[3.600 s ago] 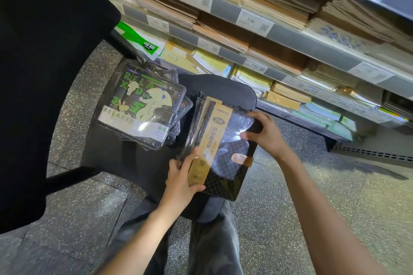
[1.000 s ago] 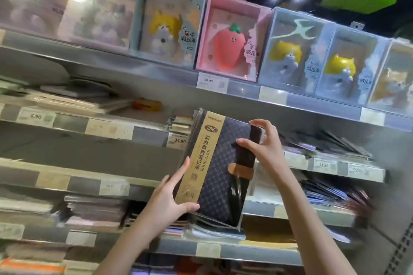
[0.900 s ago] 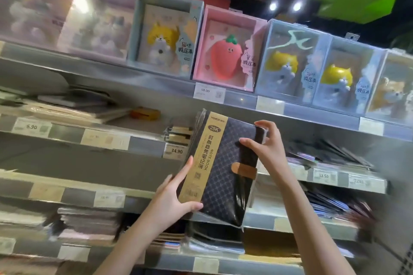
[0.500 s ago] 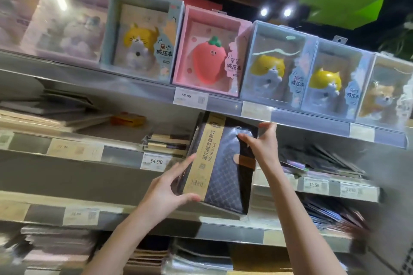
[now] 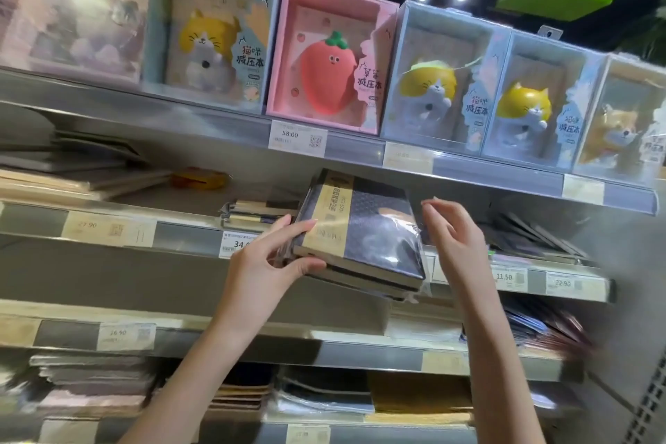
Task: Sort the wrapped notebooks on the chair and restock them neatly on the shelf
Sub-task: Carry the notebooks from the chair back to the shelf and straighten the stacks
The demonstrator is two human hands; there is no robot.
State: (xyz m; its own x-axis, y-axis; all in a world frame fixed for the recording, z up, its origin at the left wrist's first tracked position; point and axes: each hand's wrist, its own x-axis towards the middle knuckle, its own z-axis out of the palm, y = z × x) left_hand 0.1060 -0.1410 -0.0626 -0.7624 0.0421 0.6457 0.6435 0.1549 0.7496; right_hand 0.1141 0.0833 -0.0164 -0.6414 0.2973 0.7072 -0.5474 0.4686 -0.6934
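At the centre of the frame the left hand (image 5: 266, 263) clamps the near left corner of a small stack of wrapped notebooks (image 5: 360, 238), thumb beneath, fingers on top, tipping it flat toward the middle shelf (image 5: 187, 245). The right hand (image 5: 457, 238) hovers just beside the stack's right edge, fingers apart, holding nothing. This looks like the restocking step; next, slide the stack in squarely. The shelf floor behind it is hidden, and the edges of the frame are blurred.

Notebooks (image 5: 364, 245) on shelf (image 5: 187, 245), below boxes (image 5: 324, 54)
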